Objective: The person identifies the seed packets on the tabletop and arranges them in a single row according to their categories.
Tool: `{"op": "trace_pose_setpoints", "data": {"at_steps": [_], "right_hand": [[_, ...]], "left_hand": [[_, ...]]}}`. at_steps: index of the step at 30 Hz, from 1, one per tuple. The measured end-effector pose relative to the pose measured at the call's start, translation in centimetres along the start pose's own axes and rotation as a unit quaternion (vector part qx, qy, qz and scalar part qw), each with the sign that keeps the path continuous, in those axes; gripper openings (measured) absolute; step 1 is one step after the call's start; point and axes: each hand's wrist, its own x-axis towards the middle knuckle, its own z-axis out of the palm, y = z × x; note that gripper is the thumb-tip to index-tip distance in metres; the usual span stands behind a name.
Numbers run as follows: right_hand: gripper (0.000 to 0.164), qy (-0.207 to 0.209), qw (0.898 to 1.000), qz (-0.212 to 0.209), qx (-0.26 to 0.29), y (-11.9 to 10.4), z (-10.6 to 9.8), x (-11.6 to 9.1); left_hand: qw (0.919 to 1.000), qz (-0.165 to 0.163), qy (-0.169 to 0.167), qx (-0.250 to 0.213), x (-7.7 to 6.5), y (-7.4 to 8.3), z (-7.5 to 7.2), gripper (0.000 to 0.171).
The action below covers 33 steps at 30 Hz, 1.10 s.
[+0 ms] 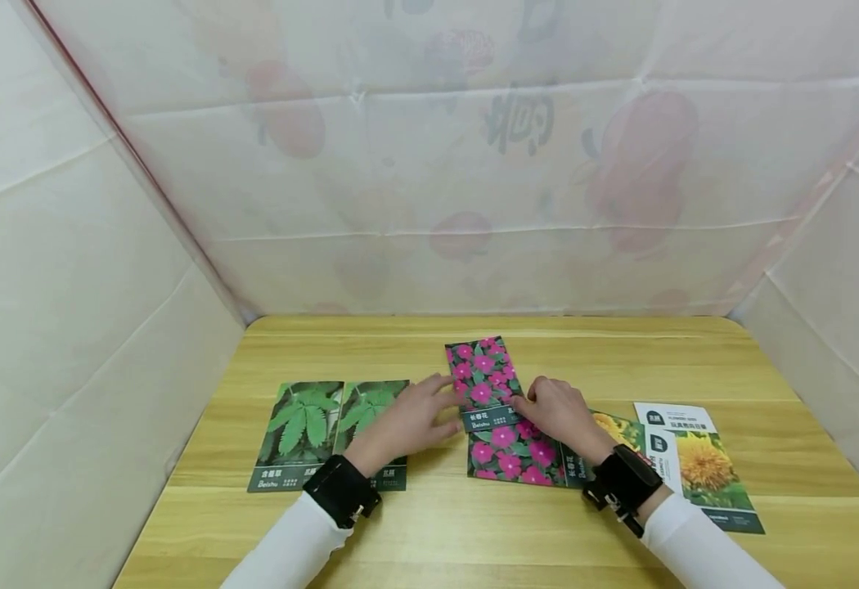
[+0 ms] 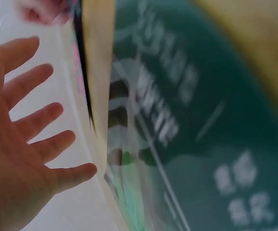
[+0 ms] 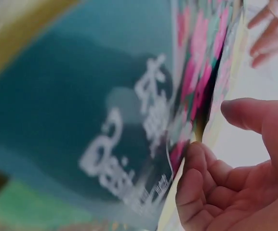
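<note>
A seed packet with pink flowers (image 1: 483, 372) lies askew over the upper part of another pink-flower packet (image 1: 506, 454). My right hand (image 1: 564, 415) pinches the lower right corner of the upper packet; in the right wrist view the fingers (image 3: 196, 178) are curled by its edge, with the thumb on the other side. My left hand (image 1: 418, 413) hovers by the upper packet's left edge, fingers spread and holding nothing, as the left wrist view shows. Beneath the left hand and wrist lies a green-leaf packet (image 1: 362, 405), partly covered.
Another green-leaf packet (image 1: 304, 425) lies at the left. To the right, a yellow-flower packet (image 1: 617, 427) is partly hidden by my right wrist, and a sunflower packet (image 1: 709, 466) lies beyond it. Fabric walls (image 1: 429, 270) border the wooden table (image 1: 429, 540).
</note>
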Motion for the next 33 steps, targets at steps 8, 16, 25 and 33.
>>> {"op": "trace_pose_setpoints", "data": {"at_steps": [8,16,25,33], "right_hand": [[0.036,-0.008,1.000,-0.002,0.020,0.4,-1.3,0.3],[0.043,-0.003,0.998,-0.020,0.065,0.7,-1.6,1.0],[0.024,-0.013,0.995,0.004,0.096,1.0,-1.2,1.4],[0.024,-0.041,0.973,0.068,0.215,1.2,-1.5,1.1]], "left_hand": [[0.9961,0.007,-0.071,0.053,0.0,1.3,0.9,0.044],[0.9952,0.012,-0.080,0.056,0.0,1.8,1.2,0.043],[0.9956,0.019,-0.075,0.053,0.0,1.9,1.3,0.041],[0.9997,0.009,-0.020,0.006,0.2,1.3,1.1,0.049]]}}
